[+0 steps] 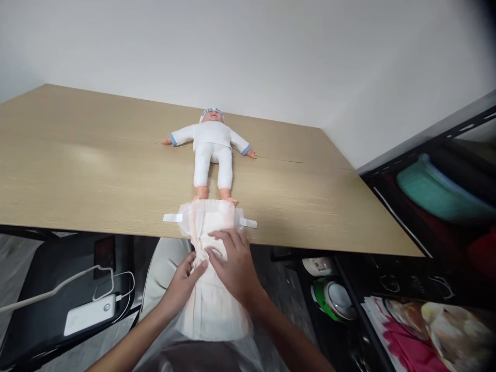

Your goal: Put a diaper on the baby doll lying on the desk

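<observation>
An unfolded white disposable diaper (217, 310) stretches from the table's front edge down over my lap. Its upper end rests on the table, with a white tape tab sticking out at each side. My left hand (185, 281) is closed on the diaper's left edge near the middle, thumb on top. On the diaper's inner surface, my right hand (238, 263) bends its fingers and thumb around a raised fold. A baby doll (213, 137) in white clothes and a printed cap lies on its back beyond the diaper, arms spread, feet by the diaper's upper end.
The wooden table (96, 175) runs back to a white wall. At left, a black chair (50, 279) holds a white power bank (90, 314) with cables and a dark phone (104, 256). At right, a black shelf holds a teal item (437, 191), containers and bags.
</observation>
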A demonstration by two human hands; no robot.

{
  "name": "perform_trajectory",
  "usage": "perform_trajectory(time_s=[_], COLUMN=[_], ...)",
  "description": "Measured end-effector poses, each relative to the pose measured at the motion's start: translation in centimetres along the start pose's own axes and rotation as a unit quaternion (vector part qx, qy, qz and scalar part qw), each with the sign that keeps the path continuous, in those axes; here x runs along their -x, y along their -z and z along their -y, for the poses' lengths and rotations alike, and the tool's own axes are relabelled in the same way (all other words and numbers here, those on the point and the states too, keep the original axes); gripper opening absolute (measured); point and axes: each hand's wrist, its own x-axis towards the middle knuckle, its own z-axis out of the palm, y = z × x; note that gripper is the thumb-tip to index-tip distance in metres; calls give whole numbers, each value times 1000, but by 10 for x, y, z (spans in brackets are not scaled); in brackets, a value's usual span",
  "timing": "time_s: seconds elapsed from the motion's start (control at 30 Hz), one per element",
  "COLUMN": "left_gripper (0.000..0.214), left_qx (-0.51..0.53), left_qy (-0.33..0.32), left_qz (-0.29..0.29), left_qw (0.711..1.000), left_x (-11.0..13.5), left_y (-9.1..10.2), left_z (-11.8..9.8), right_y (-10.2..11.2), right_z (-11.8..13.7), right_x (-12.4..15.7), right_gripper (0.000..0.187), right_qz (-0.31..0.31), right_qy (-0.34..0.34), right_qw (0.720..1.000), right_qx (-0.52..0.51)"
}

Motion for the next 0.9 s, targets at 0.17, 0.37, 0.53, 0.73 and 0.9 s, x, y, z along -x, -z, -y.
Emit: perform_trajectory(time_s=[0.17,0.37,0.53,0.73,0.9], left_gripper=[72,48,38,75,119], left_qx=[-100,-392,-582,-756,-817], left_qy=[-69,-115,-298,-459,-453], left_qz=[54,116,94,-19,153], left_qw=[991,905,751,467,324], left_x=[0,17,-11,-127,-190], left_y=[11,52,62,24,-6], left_z=[-3,-61,-142,-205,-215], right_y=[-19,-39,-44,-46,-44], right_z=[-14,-34,-35,-37,-34], right_x=[-45,-55,-52,-53,-53], right_gripper=[66,74,75,75,75], right_qz=[64,91,78,72,82], right_qy=[42,42,41,48,38], right_qw=[993,988,988,988,987], right_qx=[93,120,130,132,130])
